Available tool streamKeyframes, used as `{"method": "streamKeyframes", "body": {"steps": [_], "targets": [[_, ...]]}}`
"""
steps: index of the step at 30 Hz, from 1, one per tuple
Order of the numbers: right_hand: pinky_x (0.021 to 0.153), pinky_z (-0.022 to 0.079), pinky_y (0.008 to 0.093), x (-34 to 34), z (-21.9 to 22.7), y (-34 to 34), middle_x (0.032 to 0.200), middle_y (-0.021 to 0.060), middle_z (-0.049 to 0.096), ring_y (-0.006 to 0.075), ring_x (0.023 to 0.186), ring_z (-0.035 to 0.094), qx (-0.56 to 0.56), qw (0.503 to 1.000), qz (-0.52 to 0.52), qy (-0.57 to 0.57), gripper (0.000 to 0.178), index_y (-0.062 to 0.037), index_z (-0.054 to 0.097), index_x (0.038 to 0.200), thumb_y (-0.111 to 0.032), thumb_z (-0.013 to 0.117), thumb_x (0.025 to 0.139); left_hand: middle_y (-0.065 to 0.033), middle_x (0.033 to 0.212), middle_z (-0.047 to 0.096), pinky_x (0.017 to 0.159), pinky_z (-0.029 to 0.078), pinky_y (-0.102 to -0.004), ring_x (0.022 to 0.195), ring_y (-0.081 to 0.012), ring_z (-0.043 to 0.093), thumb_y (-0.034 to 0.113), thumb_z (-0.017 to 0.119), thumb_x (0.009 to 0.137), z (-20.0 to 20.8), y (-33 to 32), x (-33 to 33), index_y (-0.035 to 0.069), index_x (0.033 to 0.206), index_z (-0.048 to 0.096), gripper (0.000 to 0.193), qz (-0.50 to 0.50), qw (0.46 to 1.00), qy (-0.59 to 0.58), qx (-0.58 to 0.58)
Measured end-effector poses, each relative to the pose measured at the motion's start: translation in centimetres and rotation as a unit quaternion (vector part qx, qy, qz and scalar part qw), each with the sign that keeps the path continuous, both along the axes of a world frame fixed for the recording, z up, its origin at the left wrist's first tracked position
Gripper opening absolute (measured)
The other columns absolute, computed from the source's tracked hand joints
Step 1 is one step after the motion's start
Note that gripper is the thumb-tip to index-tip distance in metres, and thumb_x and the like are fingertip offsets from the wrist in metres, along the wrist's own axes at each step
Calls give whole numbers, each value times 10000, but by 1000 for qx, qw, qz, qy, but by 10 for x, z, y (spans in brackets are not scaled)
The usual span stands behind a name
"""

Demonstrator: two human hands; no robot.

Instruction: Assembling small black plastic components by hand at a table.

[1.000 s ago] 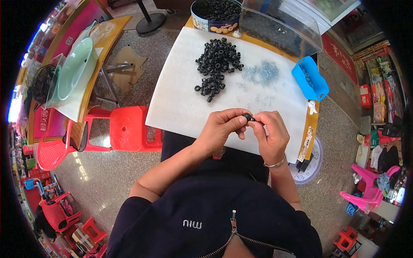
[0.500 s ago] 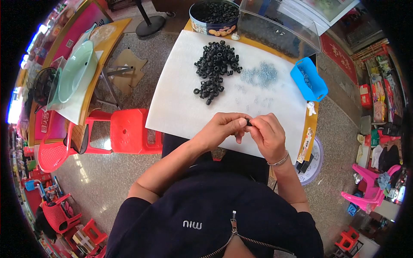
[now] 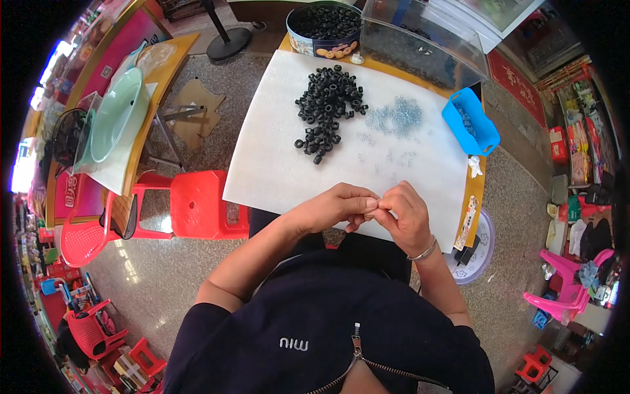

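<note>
Both hands had come down nearer the body since a second before, and the black piece then showing between their fingertips had slipped from sight. The left hand [image 3: 340, 206] and the right hand [image 3: 404, 215] were together, their thumbs and forefingers pinched in and meeting tip to tip. Whether they were clamped on the black piece could not be told (the fingers covered whatever lay between them); if it was there, it was at that meeting point, above the near part of a white sheet [image 3: 266, 154]. A metal bracelet [image 3: 426, 249] circled the right wrist.

Ahead of the hands and somewhat to their left, a heap of black ring-like pieces [image 3: 330, 98] lay on the sheet, well apart from the fingers, with a few loose ones at its near side. Ahead and slightly to the right spread a patch of tiny pale-blue clear bits [image 3: 399, 117], thinning toward the hands. Farther right stood a blue basket [image 3: 487, 136] with similar bits inside. Beyond the heap, farthest ahead of the hands, a round tin [image 3: 303, 46] held more black pieces, beside a clear box [image 3: 420, 56] with dark contents. Left of the left hand, past the sheet, stood a red stool [image 3: 197, 203].
</note>
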State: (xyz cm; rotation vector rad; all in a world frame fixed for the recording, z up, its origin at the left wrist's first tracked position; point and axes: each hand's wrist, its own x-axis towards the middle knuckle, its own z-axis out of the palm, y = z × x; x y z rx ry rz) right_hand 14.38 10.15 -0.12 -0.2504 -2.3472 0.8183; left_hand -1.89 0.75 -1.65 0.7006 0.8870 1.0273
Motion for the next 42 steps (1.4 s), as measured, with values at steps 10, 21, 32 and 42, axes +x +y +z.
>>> {"method": "streamKeyframes", "body": {"steps": [10,21,32,42], "targets": [[682,430,268,8,-13,3,874,50,514,158,758,504,-182,982,44,-17,241,-35,565,882,-190,707,764,31,602,357,448,290,-236,497,-68,331,315,454,949,0,-10,14,59,761,496,320,0,998,-49,-34],[898,393,284,-19,-20,-48,1115,112,516,170,1014,501,-394,910,-60,111,281,-6,485,1124,-227,379,988,12,650,438,452,307,-217,513,-71,384,357,410,946,19,-7,43,65,912,492,305,198,979,45,-34],[745,448,320,-13,15,-19,992,92,563,240,868,519,-80,991,-103,33,221,-23,633,970,-56,671,755,24,735,442,480,301,-212,581,-60,351,318,493,945,11,-6,19,14,1089,546,341,155,977,-148,-14],[691,428,325,-12,9,-17,883,66,533,233,822,493,-21,993,-107,42,265,-41,649,960,4,671,699,22,742,506,495,322,-209,569,-56,370,305,555,911,0,-8,14,7,1061,569,334,153,973,-171,-8]]}}
